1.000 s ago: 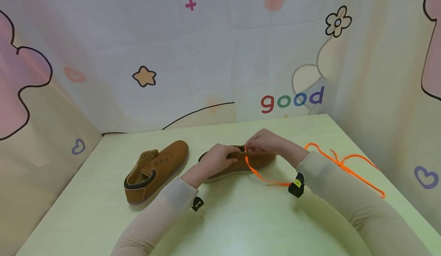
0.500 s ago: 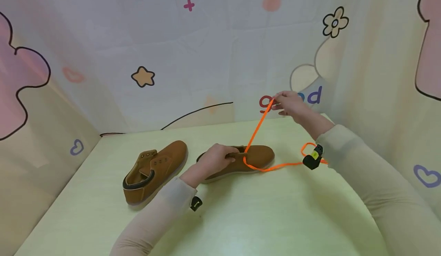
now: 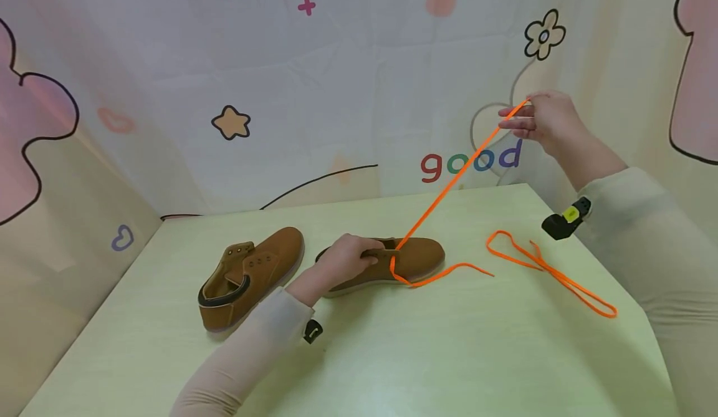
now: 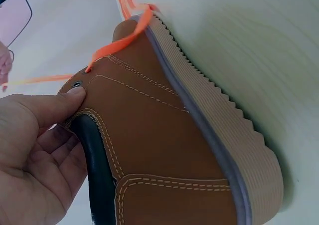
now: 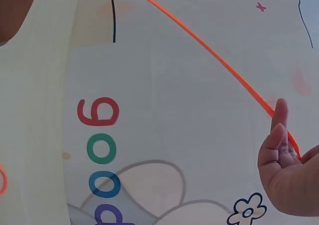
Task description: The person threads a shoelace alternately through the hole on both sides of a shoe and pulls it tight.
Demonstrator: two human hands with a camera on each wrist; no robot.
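Note:
A brown shoe [image 3: 417, 258] lies on the table, toe to the right. My left hand [image 3: 349, 257] pinches its near eyelet flap; in the left wrist view the thumb [image 4: 70, 100] presses beside a metal eyelet [image 4: 77, 84]. An orange shoelace [image 3: 449, 186] passes through an eyelet of that flap. Its long part runs taut up to my right hand [image 3: 552, 121], raised at the back right and pinching it. In the right wrist view the lace [image 5: 209, 50] stretches straight to the fingers [image 5: 280, 112]. The short tail of the lace lies on the table in front of the shoe.
Another brown shoe [image 3: 258, 280], with no lace in it, stands to the left. A second orange shoelace [image 3: 566, 280], folded in a loose bundle, lies at the right of the table [image 3: 449, 354]. A printed curtain [image 3: 336, 93] hangs behind.
My right hand has risen from the shoe up and to the right, drawing the lace taut through the eyelet. The free tail has shortened toward the shoe. The left hand keeps its hold.

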